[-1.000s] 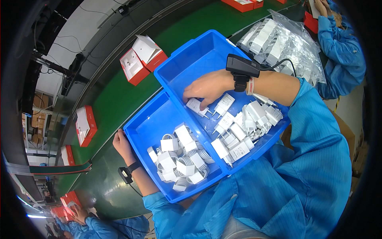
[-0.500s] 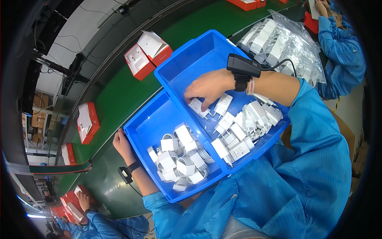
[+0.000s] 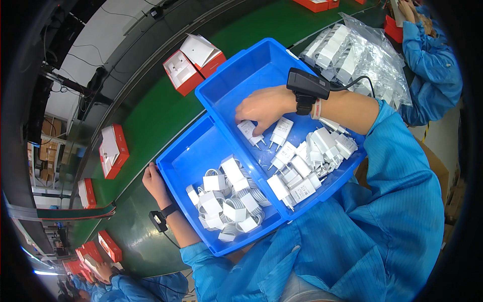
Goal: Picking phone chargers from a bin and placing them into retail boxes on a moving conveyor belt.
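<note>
Two joined blue bins lie before me. White plug-in chargers [image 3: 304, 166] fill the near part of the right bin [image 3: 236, 65]; coiled white cables with paper wraps [image 3: 234, 209] sit in the left bin [image 3: 173, 151]. Inside the right bin, my right hand [image 3: 266, 108] is closed on a white charger [image 3: 248, 132] near the dividing wall, thumb on one side, its other fingers partly hidden. Beside it lies another charger [image 3: 280, 133]. At the left bin's outer corner, my left hand [image 3: 155, 182] grips the rim, fingertips partly out of sight.
A green conveyor belt [image 3: 146, 113] runs beyond the bins, carrying an open red box [image 3: 183, 75] and other red boxes [image 3: 114, 151]. Clear bags of white goods [image 3: 352, 55] lie at the far right. Co-workers in blue sleeves [image 3: 432, 65] work at both sides.
The red boxes on the belt have shifted right and slightly away. At lower left, a red box now lies apart from a co-worker's hand. My hands have barely moved.
</note>
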`<action>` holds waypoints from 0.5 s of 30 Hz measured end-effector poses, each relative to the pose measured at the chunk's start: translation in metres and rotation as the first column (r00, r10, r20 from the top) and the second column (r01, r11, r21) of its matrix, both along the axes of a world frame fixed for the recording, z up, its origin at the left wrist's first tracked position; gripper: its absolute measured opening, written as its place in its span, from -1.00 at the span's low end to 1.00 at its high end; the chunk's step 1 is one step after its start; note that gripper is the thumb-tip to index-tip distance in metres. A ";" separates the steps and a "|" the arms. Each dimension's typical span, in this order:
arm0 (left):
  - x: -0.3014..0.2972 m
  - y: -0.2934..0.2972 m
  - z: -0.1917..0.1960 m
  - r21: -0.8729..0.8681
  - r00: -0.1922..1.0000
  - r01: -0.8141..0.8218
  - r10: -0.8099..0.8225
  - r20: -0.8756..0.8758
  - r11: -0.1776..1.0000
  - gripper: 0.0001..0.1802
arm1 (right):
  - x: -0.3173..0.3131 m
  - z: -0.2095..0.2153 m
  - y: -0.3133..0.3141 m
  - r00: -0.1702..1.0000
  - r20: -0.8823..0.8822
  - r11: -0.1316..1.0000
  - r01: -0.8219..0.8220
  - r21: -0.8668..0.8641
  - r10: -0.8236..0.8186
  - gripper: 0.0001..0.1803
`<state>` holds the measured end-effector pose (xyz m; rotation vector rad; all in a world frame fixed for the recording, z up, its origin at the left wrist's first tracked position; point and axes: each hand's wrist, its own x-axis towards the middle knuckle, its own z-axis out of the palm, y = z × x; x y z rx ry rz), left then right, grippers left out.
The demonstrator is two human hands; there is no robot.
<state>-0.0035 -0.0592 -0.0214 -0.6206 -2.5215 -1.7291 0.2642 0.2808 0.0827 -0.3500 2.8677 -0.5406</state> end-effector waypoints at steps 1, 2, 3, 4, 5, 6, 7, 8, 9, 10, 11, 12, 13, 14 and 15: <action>0.003 0.003 0.001 0.029 1.000 -0.018 0.018 -0.012 0.999 -0.59 | 0.000 0.001 0.001 1.000 0.003 0.999 -0.005 0.040 0.005 -0.49; 0.003 0.001 0.002 0.043 0.999 -0.031 0.031 -0.018 0.999 -0.59 | -0.005 0.005 0.001 1.000 0.000 0.996 -0.022 0.089 0.022 -0.49; 0.004 -0.004 0.001 0.007 0.999 -0.029 0.029 -0.026 1.000 -0.58 | -0.007 0.006 -0.001 0.999 -0.006 0.994 -0.037 0.106 0.038 -0.49; 0.005 -0.010 0.000 -0.026 0.999 -0.031 0.030 -0.033 0.999 -0.57 | -0.004 0.003 -0.005 0.998 0.016 0.990 -0.056 0.130 0.054 -0.47; 0.002 -0.015 -0.003 -0.082 0.996 -0.045 0.038 -0.085 0.996 -0.57 | -0.005 0.005 -0.003 0.997 0.029 0.981 -0.082 0.178 0.078 -0.46; -0.001 -0.017 -0.007 -0.091 0.993 -0.068 0.058 -0.101 0.994 -0.57 | -0.004 0.003 0.002 0.990 -0.100 0.989 -0.091 0.117 0.102 -0.46; 0.000 -0.020 -0.012 -0.105 0.991 -0.095 0.084 -0.109 0.990 -0.57 | -0.004 0.012 0.003 0.988 -0.108 0.991 -0.103 0.088 0.112 -0.45; 0.005 -0.014 -0.007 -0.150 0.991 -0.111 0.098 -0.090 0.982 -0.58 | -0.001 0.024 0.008 0.987 -0.127 0.994 -0.093 0.065 0.101 -0.45; 0.012 -0.008 0.001 -0.173 0.990 -0.124 0.110 -0.087 0.977 -0.58 | 0.002 0.037 0.010 0.986 -0.139 0.996 -0.086 0.033 0.089 -0.45; 0.015 -0.003 0.006 -0.177 0.988 -0.125 0.105 -0.115 0.976 -0.58 | 0.000 0.054 0.016 0.987 -0.128 0.993 -0.093 0.070 0.102 -0.44; 0.016 -0.001 0.011 -0.188 0.986 -0.120 0.094 -0.141 0.975 -0.59 | -0.001 0.072 0.023 0.987 -0.116 0.990 -0.095 0.102 0.107 -0.42; 0.015 0.000 0.011 -0.208 0.984 -0.128 0.099 -0.147 0.970 -0.59 | -0.005 0.089 0.030 0.980 -0.158 0.990 -0.106 0.096 0.120 -0.42; 0.017 -0.002 0.014 -0.188 0.984 -0.141 0.117 -0.134 0.972 -0.59 | -0.011 0.119 0.028 0.980 -0.149 0.978 -0.107 0.182 0.135 -0.44; 0.019 -0.003 0.019 -0.208 0.982 -0.162 0.139 -0.124 0.965 -0.59 | -0.021 0.139 0.033 0.969 -0.210 0.972 -0.087 0.219 0.134 -0.45; 0.020 -0.005 0.022 -0.232 0.980 -0.186 0.162 -0.117 0.955 -0.59 | -0.035 0.155 0.042 0.955 -0.270 0.964 -0.048 0.263 0.121 -0.44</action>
